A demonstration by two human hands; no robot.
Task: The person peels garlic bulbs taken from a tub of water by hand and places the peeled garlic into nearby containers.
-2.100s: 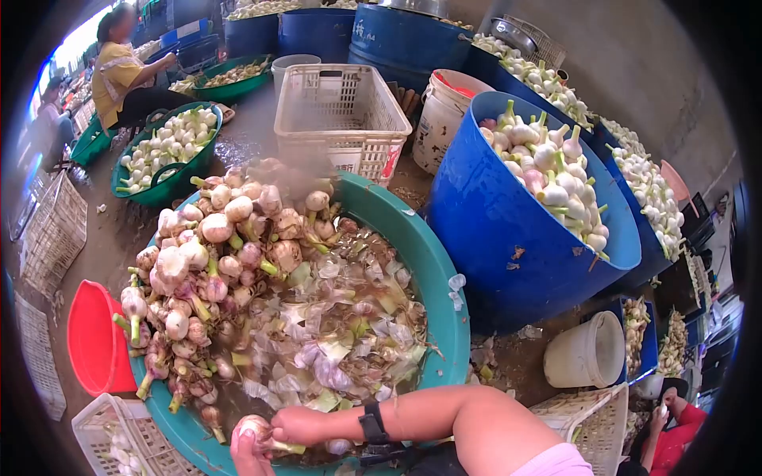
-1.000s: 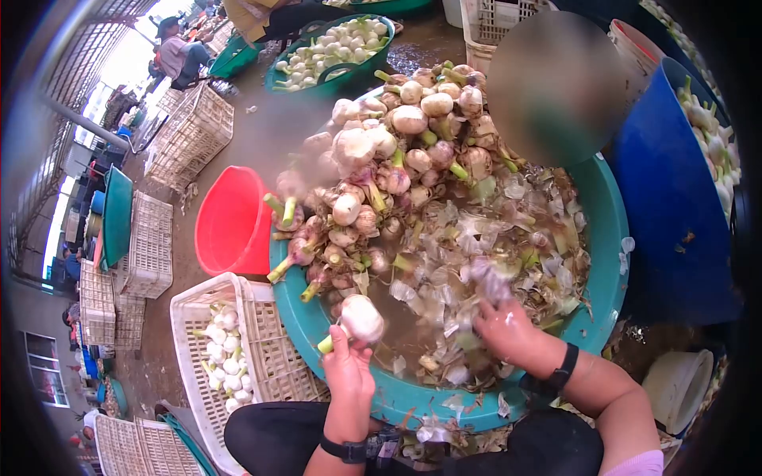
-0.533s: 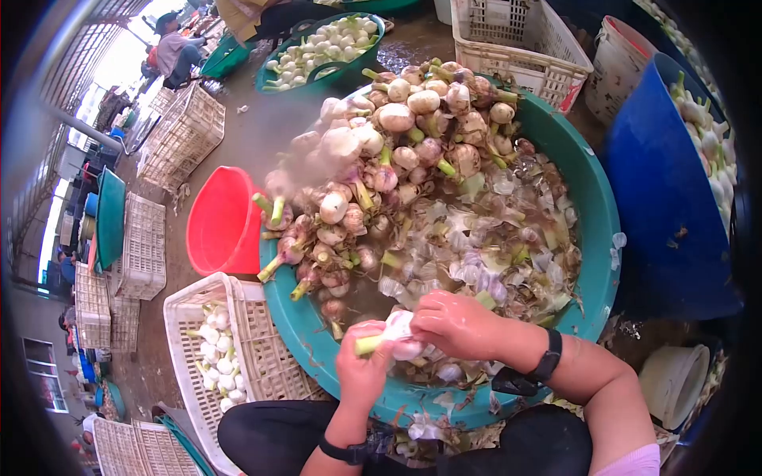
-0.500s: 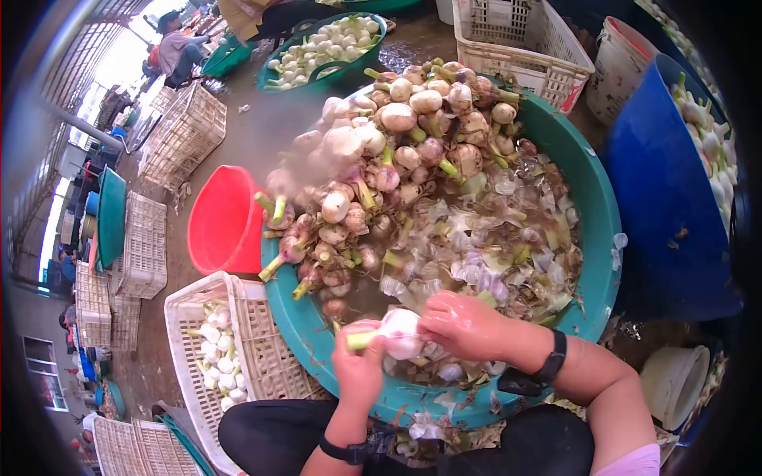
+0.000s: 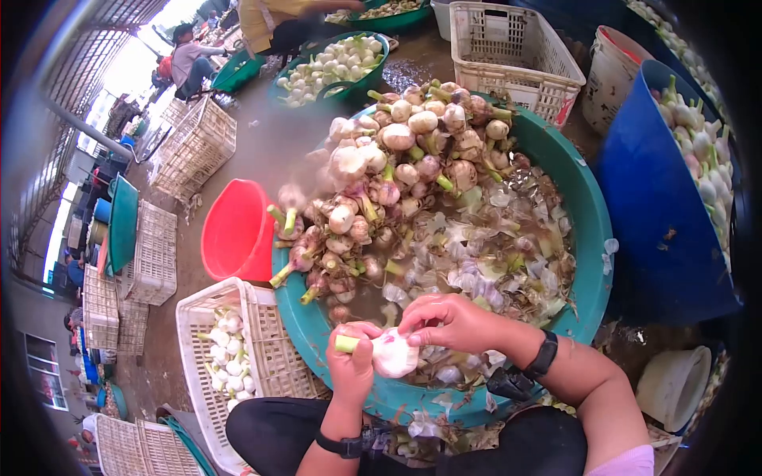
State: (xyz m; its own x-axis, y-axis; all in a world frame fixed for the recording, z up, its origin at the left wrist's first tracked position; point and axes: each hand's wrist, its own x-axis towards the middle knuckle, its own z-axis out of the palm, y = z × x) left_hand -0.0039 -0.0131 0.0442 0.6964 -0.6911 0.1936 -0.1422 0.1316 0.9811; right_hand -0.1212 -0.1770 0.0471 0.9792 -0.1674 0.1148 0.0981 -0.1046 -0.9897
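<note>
My left hand point(image 5: 352, 364) is closed round the short green stem of a white garlic bulb point(image 5: 395, 353) with a purple tint. The bulb lies on its side over the near part of a large green tub point(image 5: 591, 198). My right hand point(image 5: 451, 324) is at the bulb's upper right, thumb and fingertips pinched against its skin. Beyond my hands, the tub holds a heap of unpeeled garlic point(image 5: 397, 136) on its far left side. Loose papery skins point(image 5: 476, 262) float in murky water on the right.
A white crate point(image 5: 190, 333) with peeled bulbs stands left of the tub, below a red bucket point(image 5: 238, 230). To the right is a tall blue tub point(image 5: 659, 198) of garlic. At the back are another white crate point(image 5: 548, 87) and a green basin point(image 5: 373, 75). Other people sit farther off.
My right hand has shifted up and left, from the bulb's right side to its upper edge. The bulb has turned and sits slightly lower. My view has tilted a little.
</note>
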